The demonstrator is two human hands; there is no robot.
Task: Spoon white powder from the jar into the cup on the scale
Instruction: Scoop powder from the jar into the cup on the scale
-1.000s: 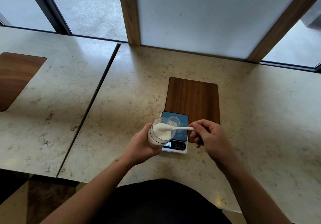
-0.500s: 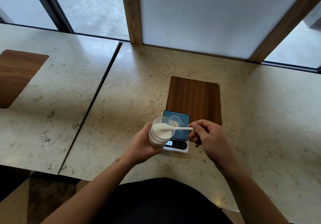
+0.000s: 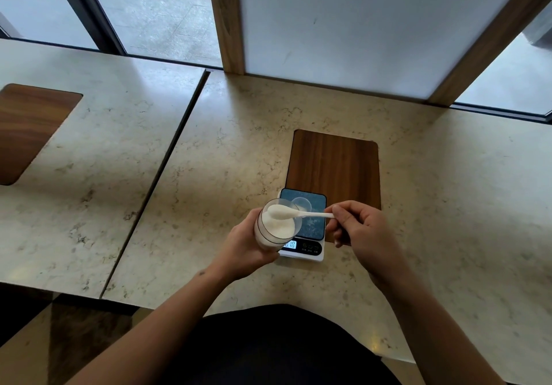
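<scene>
Your left hand (image 3: 248, 250) wraps jar (image 3: 276, 229), tilted beside scale (image 3: 303, 251). Your right hand (image 3: 363, 232) pinches spoon (image 3: 295, 213); bowl now lifted from powder, heaped, above jar mouth. Cup (image 3: 301, 204) waits on scale, just behind. Scoop done; carry over next.

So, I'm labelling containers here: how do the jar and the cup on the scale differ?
The jar is held tilted in the left hand; the cup stands free on the scale. The jar holds plenty of white powder; the cup looks almost empty. The jar looks larger. Both are clear and open-topped.
</scene>
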